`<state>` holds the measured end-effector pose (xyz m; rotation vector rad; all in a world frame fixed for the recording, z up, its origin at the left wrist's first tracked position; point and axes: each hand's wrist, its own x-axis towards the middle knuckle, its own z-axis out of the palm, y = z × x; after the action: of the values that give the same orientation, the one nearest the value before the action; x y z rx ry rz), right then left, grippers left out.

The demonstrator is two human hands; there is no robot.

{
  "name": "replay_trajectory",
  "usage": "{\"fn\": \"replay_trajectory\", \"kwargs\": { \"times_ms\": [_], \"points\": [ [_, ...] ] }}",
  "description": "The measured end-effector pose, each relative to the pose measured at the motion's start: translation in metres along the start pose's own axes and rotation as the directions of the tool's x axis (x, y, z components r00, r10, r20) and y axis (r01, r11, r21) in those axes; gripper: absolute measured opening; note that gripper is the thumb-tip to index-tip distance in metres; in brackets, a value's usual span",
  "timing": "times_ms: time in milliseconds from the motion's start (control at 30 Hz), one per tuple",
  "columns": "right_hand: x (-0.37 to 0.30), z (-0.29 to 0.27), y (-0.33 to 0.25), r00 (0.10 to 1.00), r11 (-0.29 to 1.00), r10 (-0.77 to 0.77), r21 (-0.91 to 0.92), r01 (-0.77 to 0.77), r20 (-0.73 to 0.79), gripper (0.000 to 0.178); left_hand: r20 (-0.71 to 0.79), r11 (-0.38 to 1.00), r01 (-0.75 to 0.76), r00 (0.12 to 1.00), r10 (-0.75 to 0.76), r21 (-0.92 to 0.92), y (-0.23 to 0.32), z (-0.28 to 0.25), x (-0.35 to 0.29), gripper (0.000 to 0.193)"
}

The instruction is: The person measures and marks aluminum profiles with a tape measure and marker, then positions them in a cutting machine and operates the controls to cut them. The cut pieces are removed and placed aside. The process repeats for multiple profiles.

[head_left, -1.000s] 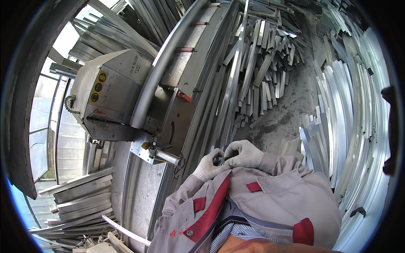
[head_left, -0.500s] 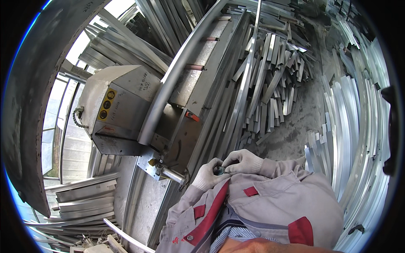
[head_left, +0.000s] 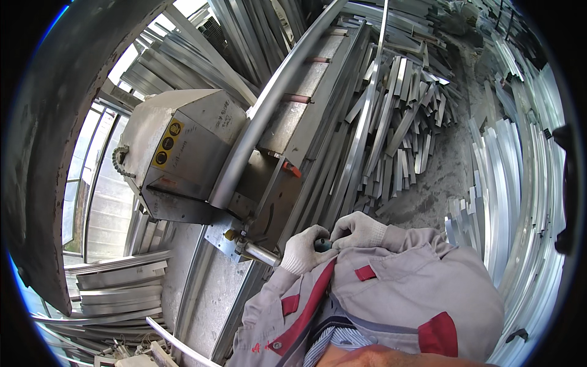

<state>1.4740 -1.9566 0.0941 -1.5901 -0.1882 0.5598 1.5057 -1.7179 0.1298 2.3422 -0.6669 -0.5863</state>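
Note:
Both my hands are in pale knit gloves, drawn close together in front of my jacket. My left hand (head_left: 301,252) curls around a small dark bluish-green rounded thing (head_left: 322,245), whose kind I cannot make out. Against its right side, my right hand (head_left: 362,233) has thumb and fingers pinched together; whether it also grips the thing is hard to see. To the left of my hands, a saw-like machine with a grey metal hood (head_left: 183,153) carries a long round metal tube (head_left: 260,125) along its bed. A short metal cylinder (head_left: 262,252) ends beside my left wrist.
Cut metal profiles (head_left: 397,116) are heaped beyond my hands. Long profiles (head_left: 510,189) line the right side, and more are stacked at the lower left (head_left: 122,287). The machine bed (head_left: 287,116) has an orange-red lever (head_left: 292,170). A large dark curved panel (head_left: 46,159) hangs at far left.
The view has shifted slightly, so the machine sits a little further right. My hands stay together at the small thing, of which slightly more shows.

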Motion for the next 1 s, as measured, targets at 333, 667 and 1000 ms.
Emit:
{"fn": "replay_trajectory", "kwargs": {
  "times_ms": [333,667,1000],
  "points": [
    [-0.002,-0.009,0.005,0.975,0.993,-0.118,0.01,0.118,0.19,0.017,-0.002,0.986,-0.139,0.99,0.14,0.092,0.007,-0.015,-0.003,0.048],
    [-0.037,-0.007,-0.016,0.978,0.984,-0.152,-0.074,0.163,0.14,0.011,-0.034,0.96,-0.238,0.969,0.246,0.145,-0.004,0.003,-0.002,0.032],
    [-0.035,0.003,-0.055,0.963,0.962,-0.256,-0.117,0.245,-0.087,0.016,0.05,0.969,0.005,0.999,0.007,-0.246,-0.005,-0.005,-0.015,0.029]
  ]
}}
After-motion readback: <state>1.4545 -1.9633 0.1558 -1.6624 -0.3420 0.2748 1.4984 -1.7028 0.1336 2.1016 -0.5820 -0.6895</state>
